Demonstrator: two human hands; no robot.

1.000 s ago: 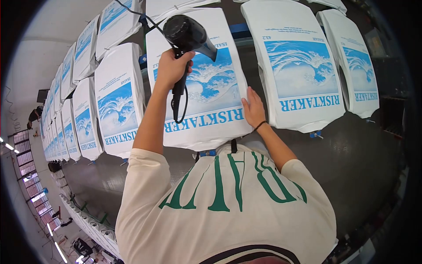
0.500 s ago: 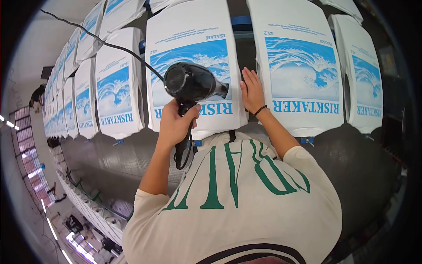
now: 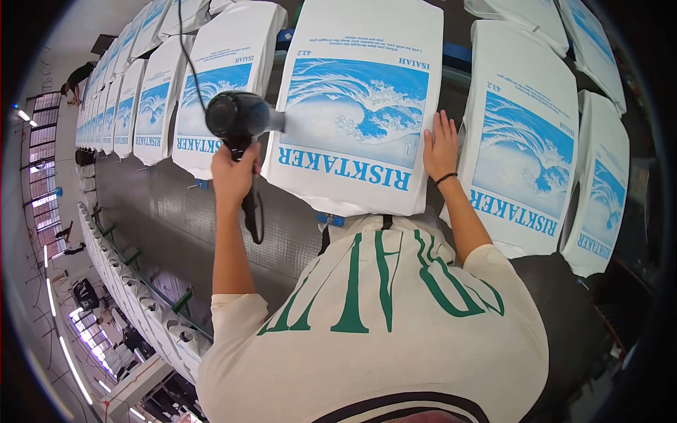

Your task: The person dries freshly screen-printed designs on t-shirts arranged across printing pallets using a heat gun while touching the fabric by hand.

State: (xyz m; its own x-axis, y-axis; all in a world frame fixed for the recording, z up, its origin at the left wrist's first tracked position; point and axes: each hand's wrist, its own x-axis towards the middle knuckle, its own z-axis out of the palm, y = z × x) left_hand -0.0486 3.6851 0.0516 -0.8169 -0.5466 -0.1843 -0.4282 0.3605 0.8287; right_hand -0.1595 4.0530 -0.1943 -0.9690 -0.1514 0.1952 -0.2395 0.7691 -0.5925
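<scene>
My left hand [image 3: 235,173] is wrapped around the handle of a black hair dryer [image 3: 236,116]. The dryer is held above the shirts, its nozzle pointing right over the left side of a white printed T-shirt [image 3: 352,194]. That shirt lies flat, with a blue wave picture and the word "RISKTAKER" on it, upside down from my side. At the shirt's right edge rests my right hand [image 3: 441,146], fingers stretched out and nothing in it. A dark band circles the right wrist.
Matching white shirts [image 3: 522,141] lie in rows on both sides. A dark cord [image 3: 185,49] runs up from the dryer. Blue clamps [image 3: 330,220] show below the shirts' hems. Another person [image 3: 76,79] stands far off at the left.
The view has turned, and the middle shirt appears further right. The hair dryer has moved left across that shirt to its left edge. My right hand stays by its right edge.
</scene>
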